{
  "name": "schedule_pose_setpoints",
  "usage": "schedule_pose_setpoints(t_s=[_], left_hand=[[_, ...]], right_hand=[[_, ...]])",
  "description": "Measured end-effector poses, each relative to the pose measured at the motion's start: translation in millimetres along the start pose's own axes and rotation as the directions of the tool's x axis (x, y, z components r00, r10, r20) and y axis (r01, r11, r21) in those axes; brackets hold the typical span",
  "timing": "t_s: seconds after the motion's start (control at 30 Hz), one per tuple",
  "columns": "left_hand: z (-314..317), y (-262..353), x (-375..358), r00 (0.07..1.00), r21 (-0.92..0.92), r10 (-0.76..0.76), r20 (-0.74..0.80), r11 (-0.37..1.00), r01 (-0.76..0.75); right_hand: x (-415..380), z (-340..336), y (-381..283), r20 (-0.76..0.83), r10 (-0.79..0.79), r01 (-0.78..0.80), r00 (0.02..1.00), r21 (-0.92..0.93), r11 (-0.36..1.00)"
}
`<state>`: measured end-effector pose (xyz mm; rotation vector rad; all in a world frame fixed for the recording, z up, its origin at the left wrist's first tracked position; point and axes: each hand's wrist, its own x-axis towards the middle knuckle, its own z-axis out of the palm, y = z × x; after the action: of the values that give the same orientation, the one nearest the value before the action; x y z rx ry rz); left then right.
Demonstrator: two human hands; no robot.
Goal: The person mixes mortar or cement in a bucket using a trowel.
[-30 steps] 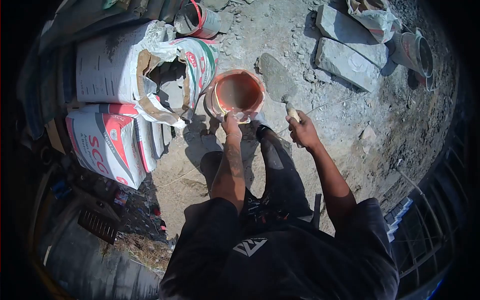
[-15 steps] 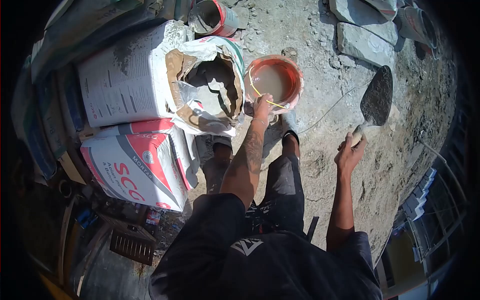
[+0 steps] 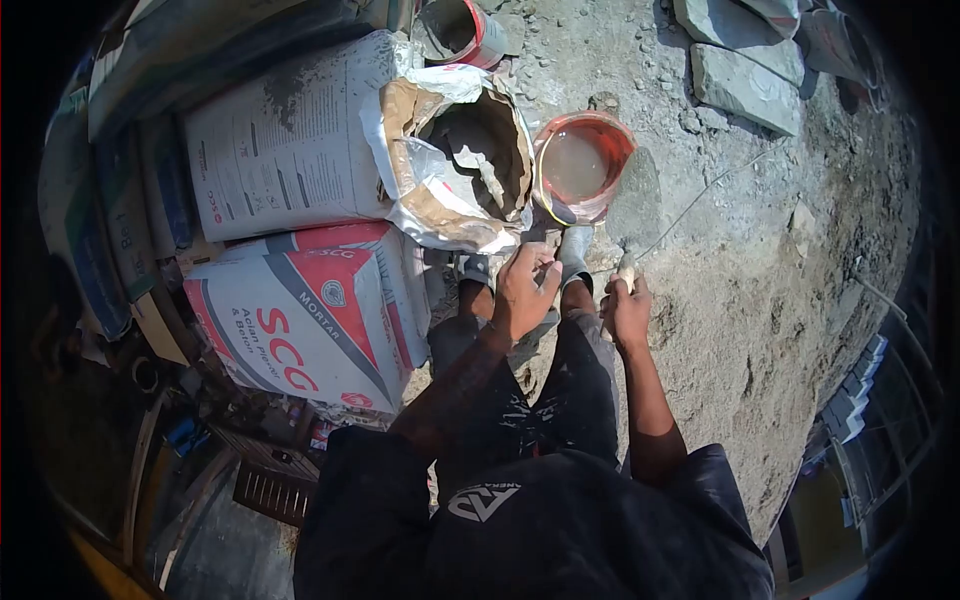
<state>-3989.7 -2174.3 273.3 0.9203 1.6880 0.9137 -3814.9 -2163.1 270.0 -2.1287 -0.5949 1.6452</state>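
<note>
The right grip (image 3: 627,312) closes round one trowel (image 3: 635,197), its blade just beside one orange bucket (image 3: 622,150) of murky liquid; the left grip (image 3: 523,290), loosely open, is near one torn bag (image 3: 438,206). Two more buckets (image 3: 490,40) and two slabs (image 3: 745,90) are farther out.

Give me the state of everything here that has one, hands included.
Left hand: loosely curled, holding nothing visible.
Trowel: held by its handle.
Right hand: gripping the trowel.
Orange bucket: upright, holding murky liquid.
Paper-lined bag: torn open.
SCG mortar bag: no opening visible.
Red-rimmed bucket: uncovered.
</note>
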Motion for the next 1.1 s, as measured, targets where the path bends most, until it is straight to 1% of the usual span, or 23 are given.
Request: schedule_pose_setpoints(t_s=[0.07, 0.13, 0.2, 0.27, 0.33, 0.4, 0.43, 0.47, 0.5, 0.57, 0.6, 0.63, 0.67, 0.7, 0.73, 0.77, 0.8, 0.83, 0.87, 0.93, 0.97, 1.03, 1.1], left_hand=[[-9, -3, -9, 0.997, 0.054, 0.012, -0.07, 0.999, -0.008], [-11, -39, -27, 0.997, 0.206, -0.061, -0.037, 0.976, 0.067], [-11, -61, -47, 0.992, 0.206, -0.128, 0.001, 0.971, 0.125], [-14, -62, -62, 0.975, 0.206, -0.208, 0.083, 0.96, 0.188], [-8, -79, -83, 0.953, 0.387, -0.284, 0.106, 0.895, 0.223], [0, -96, -101, 0.954, 0.411, -0.281, 0.11, 0.886, 0.213], [3, -102, -106, 0.951, 0.422, -0.274, 0.145, 0.886, 0.191], [6, -106, -106, 0.947, 0.436, -0.267, 0.179, 0.885, 0.167], [8, -106, -106, 0.952, 0.431, -0.244, 0.186, 0.891, 0.144], [13, -103, -104, 0.939, 0.402, -0.31, 0.151, 0.887, 0.228], [13, -97, -99, 0.945, 0.401, -0.293, 0.145, 0.891, 0.214], [13, -91, -96, 0.938, 0.358, -0.321, 0.132, 0.898, 0.257], [14, -87, -93, 0.929, 0.315, -0.352, 0.119, 0.9, 0.3], [14, -85, -90, 0.933, 0.32, -0.344, 0.109, 0.9, 0.294], [14, -84, -88, 0.945, 0.373, -0.312, 0.092, 0.891, 0.258], [14, -84, -86, 0.957, 0.425, -0.281, 0.078, 0.878, 0.223], [14, -86, -86, 0.958, 0.428, -0.276, 0.076, 0.877, 0.219], [14, -89, -87, 0.959, 0.439, -0.274, 0.072, 0.872, 0.216], [13, -93, -90, 0.959, 0.451, -0.273, 0.07, 0.866, 0.214], [11, -97, -97, 0.96, 0.449, -0.27, 0.069, 0.868, 0.212], [11, -98, -101, 0.96, 0.441, -0.272, 0.069, 0.871, 0.215], [11, -101, -105, 0.954, 0.41, -0.286, 0.086, 0.883, 0.228], [10, -98, -109, 0.95, 0.379, -0.294, 0.101, 0.895, 0.237]], right_hand=[[-1, -1, 6, 0.047, 0.003, -0.005, 0.999, 0.044, 0.999], [-2, -8, 9, 0.104, 0.05, -0.064, 0.993, 0.133, 0.989], [-6, -15, 7, 0.084, 0.141, -0.152, 0.986, 0.144, 0.978], [-3, -24, 14, 0.104, 0.202, -0.22, 0.974, 0.214, 0.952], [6, -36, 30, 0.141, 0.306, -0.336, 0.941, 0.303, 0.892], [17, -45, 32, 0.175, 0.36, -0.4, 0.916, 0.396, 0.827], [25, -50, 33, 0.211, 0.372, -0.427, 0.904, 0.461, 0.778], [34, -54, 28, 0.205, 0.349, -0.405, 0.914, 0.471, 0.783], [41, -58, 22, 0.194, 0.369, -0.414, 0.909, 0.514, 0.751], [62, -71, 11, 0.205, 0.373, -0.419, 0.905, 0.586, 0.694], [77, -79, 0, 0.203, 0.354, -0.402, 0.913, 0.604, 0.688], [94, -89, -14, 0.204, 0.338, -0.389, 0.919, 0.619, 0.682], [110, -98, -41, 0.178, 0.318, -0.357, 0.931, 0.621, 0.698], [129, -110, -69, 0.189, 0.281, -0.332, 0.941, 0.672, 0.662], [147, -121, -102, 0.185, 0.175, -0.255, 0.967, 0.722, 0.644], [155, -132, -144, 0.115, 0.044, -0.116, 0.992, 0.75, 0.652], [160, -141, -185, 0.057, -0.084, 0.005, 0.995, 0.799, 0.601], [168, -152, -223, 0.014, -0.251, 0.143, 0.968, 0.793, 0.593], [170, -157, -259, -0.073, -0.328, 0.261, 0.942, 0.776, 0.575], [150, -146, -317, -0.323, -0.406, 0.516, 0.855, 0.614, 0.598], [139, -138, -325, -0.323, -0.407, 0.517, 0.854, 0.613, 0.598], [124, -114, -333, -0.324, -0.58, 0.663, 0.748, 0.419, 0.621], [118, -85, -309, -0.251, -0.57, 0.623, 0.782, 0.325, 0.712]])
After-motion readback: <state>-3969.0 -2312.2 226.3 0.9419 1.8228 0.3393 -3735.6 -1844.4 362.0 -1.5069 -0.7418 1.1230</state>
